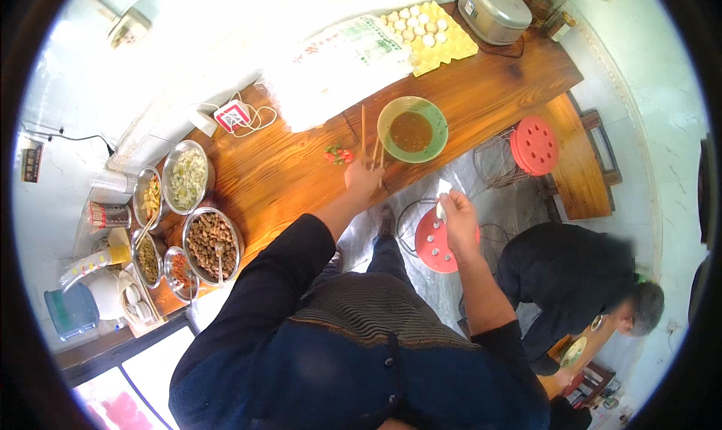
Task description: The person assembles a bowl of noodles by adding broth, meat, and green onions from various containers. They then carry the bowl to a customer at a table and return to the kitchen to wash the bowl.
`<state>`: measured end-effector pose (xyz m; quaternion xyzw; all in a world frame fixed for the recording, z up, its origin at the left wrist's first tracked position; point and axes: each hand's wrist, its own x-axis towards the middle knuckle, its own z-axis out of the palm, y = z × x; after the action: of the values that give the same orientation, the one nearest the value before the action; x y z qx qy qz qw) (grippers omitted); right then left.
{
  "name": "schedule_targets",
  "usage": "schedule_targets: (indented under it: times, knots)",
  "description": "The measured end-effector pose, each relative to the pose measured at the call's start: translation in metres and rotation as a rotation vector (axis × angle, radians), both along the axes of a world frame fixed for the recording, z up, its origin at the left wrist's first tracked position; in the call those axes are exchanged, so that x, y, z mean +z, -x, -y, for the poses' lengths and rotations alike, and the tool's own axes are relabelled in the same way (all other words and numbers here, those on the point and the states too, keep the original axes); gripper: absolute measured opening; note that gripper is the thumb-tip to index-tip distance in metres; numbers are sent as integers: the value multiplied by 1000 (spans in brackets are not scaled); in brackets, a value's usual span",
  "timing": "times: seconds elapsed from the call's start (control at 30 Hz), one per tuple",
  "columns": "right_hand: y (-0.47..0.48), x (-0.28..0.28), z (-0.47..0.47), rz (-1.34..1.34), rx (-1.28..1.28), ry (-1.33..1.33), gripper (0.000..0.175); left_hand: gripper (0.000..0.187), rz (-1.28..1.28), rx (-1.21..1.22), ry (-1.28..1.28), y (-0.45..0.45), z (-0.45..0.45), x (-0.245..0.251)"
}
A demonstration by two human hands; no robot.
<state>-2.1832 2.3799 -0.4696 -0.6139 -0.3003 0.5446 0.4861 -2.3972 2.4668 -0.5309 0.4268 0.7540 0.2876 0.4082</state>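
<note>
My left hand (pixel 364 176) is at the table's front edge, closed around thin wooden chopsticks (pixel 364 126) that stick out past the fingers. Just to its right stands a green bowl (pixel 385 119) with brown broth (pixel 410 132) and small bits in it. A small heap of red and green pieces (pixel 338 154), seemingly chopped chili, lies on the wood beside the hand's upper left. My right hand (pixel 459 215) is raised above a red round stool (pixel 434 246), off the table, and pinches a crumpled white tissue (pixel 444 190).
Metal bowls of food (pixel 213 244) with spoons stand on the left of the wooden table (pixel 271 193). Behind are a white plastic sack (pixel 338 69), an egg tray (pixel 459 46) and a rice cooker (pixel 493 12). Red stools (pixel 535 145) and a bent-over person (pixel 564 272) are at the right.
</note>
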Motion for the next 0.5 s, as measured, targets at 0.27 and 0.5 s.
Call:
schedule_targets:
  times: [0.27, 0.5]
  knots:
    - [-76, -27, -47, 33, -44, 149, 15, 34, -274, 2, 103, -38, -46, -21]
    - [-88, -46, -80, 35, -22, 161, 15, 26, -389, -48, 14, -34, -40, -19]
